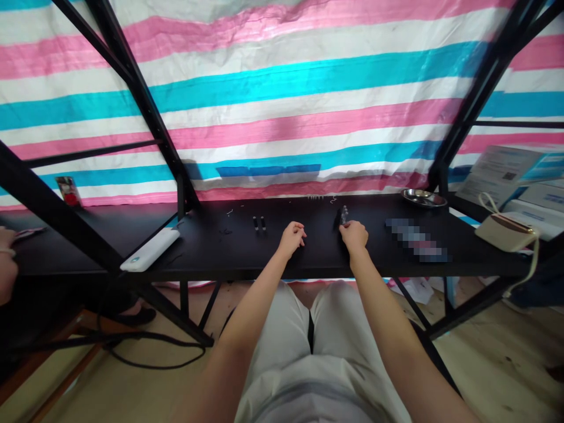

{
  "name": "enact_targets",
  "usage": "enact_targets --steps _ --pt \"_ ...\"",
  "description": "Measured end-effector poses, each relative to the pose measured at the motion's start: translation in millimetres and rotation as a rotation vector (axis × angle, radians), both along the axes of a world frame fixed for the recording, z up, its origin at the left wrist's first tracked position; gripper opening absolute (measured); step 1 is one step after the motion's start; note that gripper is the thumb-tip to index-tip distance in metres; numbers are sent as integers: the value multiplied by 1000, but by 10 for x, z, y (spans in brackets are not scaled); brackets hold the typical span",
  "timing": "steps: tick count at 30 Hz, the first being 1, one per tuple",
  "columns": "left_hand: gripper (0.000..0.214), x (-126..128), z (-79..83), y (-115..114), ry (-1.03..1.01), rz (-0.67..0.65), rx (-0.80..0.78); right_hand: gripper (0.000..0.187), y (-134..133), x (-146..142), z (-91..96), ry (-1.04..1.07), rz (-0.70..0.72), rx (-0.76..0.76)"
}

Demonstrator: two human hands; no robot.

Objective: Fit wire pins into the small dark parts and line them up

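Pink, white and turquoise striped sheet [291, 94]

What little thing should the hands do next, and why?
Maybe pinch one piece from the small cluster with the right hand: its fingertips are right by it, though whether they grip anything is too small to tell. The left hand is farther off and seems to hold nothing.
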State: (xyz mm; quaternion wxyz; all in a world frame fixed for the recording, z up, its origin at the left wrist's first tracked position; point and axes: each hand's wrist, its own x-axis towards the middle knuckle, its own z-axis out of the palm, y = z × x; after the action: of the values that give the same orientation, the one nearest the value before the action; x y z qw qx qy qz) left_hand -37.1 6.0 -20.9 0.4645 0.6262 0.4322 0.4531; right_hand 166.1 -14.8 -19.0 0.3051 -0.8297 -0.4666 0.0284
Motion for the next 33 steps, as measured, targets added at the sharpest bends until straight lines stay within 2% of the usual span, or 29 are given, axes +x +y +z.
enact_targets --steps 4,12,33 --pt "8 -3 -5 2 -5 -4 -4 27 15 54 6 18 -17 -7" --pt "8 6 7 -19 4 14 4 25 57 233 68 78 36 -87" --pt "12 -6 12 -37 -39 41 -34 29 12 203 6 -3 86 -81"
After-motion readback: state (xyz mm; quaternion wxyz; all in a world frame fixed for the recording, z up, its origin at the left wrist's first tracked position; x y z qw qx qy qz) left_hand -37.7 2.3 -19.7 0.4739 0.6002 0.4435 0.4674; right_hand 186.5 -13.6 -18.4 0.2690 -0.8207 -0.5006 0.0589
